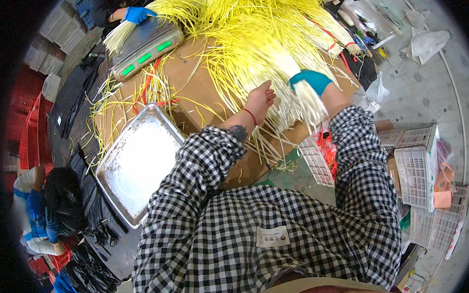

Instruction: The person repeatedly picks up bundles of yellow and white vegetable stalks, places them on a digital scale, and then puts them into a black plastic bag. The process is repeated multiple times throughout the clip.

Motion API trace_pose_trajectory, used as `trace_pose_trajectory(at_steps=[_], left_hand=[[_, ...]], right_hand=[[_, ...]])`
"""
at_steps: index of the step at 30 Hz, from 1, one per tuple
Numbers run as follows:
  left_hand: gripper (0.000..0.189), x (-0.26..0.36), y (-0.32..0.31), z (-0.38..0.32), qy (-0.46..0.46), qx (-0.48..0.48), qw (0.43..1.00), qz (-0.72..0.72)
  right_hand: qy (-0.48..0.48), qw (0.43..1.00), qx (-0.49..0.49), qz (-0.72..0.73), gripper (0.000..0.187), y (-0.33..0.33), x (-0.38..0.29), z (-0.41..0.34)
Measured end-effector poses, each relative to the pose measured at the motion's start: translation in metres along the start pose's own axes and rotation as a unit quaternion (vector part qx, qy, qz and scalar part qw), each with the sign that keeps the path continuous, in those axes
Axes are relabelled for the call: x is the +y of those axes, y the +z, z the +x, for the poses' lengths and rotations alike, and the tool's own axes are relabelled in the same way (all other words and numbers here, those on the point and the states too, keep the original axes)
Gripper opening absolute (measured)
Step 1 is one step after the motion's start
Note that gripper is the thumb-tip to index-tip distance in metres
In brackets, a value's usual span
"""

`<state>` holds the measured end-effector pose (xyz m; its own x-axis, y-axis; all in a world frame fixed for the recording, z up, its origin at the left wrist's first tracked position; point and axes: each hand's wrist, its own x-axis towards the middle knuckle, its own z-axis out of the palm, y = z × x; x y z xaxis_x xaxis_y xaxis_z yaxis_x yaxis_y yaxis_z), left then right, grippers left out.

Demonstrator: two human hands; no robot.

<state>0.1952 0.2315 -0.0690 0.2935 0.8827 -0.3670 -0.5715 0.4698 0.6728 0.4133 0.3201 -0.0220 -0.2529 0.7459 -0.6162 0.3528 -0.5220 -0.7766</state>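
Observation:
My right hand [311, 81], in a teal glove, grips a bundle of long yellow vegetable stalks [309, 101] with pale ends pointing towards me; motion blurs its far part. To its left, my bare left hand [261, 100] hangs over the pile with fingers loosely curled and nothing visible in them. A red cord circles that wrist. Beneath and beyond both hands spreads a large heap of yellow stalks [231, 61] on a brown board-topped table [195, 76]. Some bundles at the far right are tied with red bands [335, 46].
Left of my forearm lies a shallow metal tray [140, 165]. Beyond it, a blue-gloved co-worker's hand [139, 14] holds stalks on a digital scale [145, 41]. Another person [39, 215] is at the left. White plastic crates [415, 167] stand right; a crate of red strips [316, 161] sits below the table edge.

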Motion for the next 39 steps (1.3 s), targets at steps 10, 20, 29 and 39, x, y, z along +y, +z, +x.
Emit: trace_pose_trajectory(at_steps=[10,20,29,39], left_hand=[[0.067,0.002,-0.031,-0.029,0.073,-0.073,0.992,-0.073],[0.048,-0.056,-0.134,-0.134,0.058,0.249,0.955,-0.15],[0.052,-0.057,-0.15,-0.138,0.055,0.235,0.963,-0.123],[0.061,-0.061,-0.154,-0.139,0.038,0.266,0.957,-0.109]], right_hand=[[-0.185,0.971,-0.001,-0.151,0.053,0.135,0.015,-0.027],[-0.272,0.884,-0.028,-0.379,0.086,0.277,0.082,-0.054],[-0.244,0.83,0.246,-0.438,0.072,0.233,0.084,-0.025],[-0.265,0.787,0.284,-0.48,0.08,0.253,0.107,-0.011]])
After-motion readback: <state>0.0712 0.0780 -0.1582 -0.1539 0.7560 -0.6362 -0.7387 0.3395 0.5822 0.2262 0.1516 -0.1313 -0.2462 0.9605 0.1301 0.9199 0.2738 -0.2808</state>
